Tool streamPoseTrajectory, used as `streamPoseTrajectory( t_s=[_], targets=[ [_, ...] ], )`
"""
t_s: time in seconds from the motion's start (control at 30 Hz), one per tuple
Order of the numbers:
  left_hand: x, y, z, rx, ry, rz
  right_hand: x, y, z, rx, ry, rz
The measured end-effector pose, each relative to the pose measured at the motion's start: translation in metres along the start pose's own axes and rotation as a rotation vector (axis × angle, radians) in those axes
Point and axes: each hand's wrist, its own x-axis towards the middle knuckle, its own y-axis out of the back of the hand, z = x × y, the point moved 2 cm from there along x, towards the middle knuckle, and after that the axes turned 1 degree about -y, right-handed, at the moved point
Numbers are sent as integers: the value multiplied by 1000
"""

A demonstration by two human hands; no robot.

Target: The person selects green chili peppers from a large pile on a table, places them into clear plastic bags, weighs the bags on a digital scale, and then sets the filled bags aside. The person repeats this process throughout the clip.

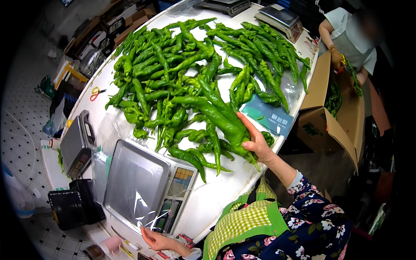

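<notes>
My right hand (260,144) grips a bunch of long green chili peppers (216,118) above the white table (224,191). Behind it spreads a big pile of green peppers (159,65). At the lower edge, my left hand (156,239) pinches thin clear plastic (148,216), apparently a bag, whose glints show over the near corner of a digital scale. That scale has a metal pan (138,178) with no peppers on it. Several loose peppers (188,159) lie beside its keypad. A printed blue-green plastic bag (266,113) lies partly under the pile.
Another scale (78,146) stands at left, near red-and-yellow scissors (96,93). Two scales, one of them pale (279,19), sit at the far edge. A co-worker (352,39) holds scissors and peppers over a cardboard box (313,130). A knife (125,239) and pink mug (110,244) lie low left.
</notes>
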Motion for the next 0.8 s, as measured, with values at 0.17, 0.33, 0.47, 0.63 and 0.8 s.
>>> streamPoseTrajectory(
  t_s=[0.17, 0.33, 0.47, 0.63, 0.8],
  targets=[
    [-2, -2, 1, 101, -12, -73, 6, 2, 20, -1046, 194, -97],
    [-1, 1, 7, 273, -94, -70, -2, -17, 34, -1380, 287, -61],
    [-2, 1, 12, 177, -93, -30, -6, -17, 48, -1450, 450, -3],
    [-3, 1, 0, 169, -109, -47, -11, -14, 59, -1436, 517, 19],
    [-4, -2, 4, 193, -100, -64, -10, -14, 59, -1392, 498, 50]
  ],
)
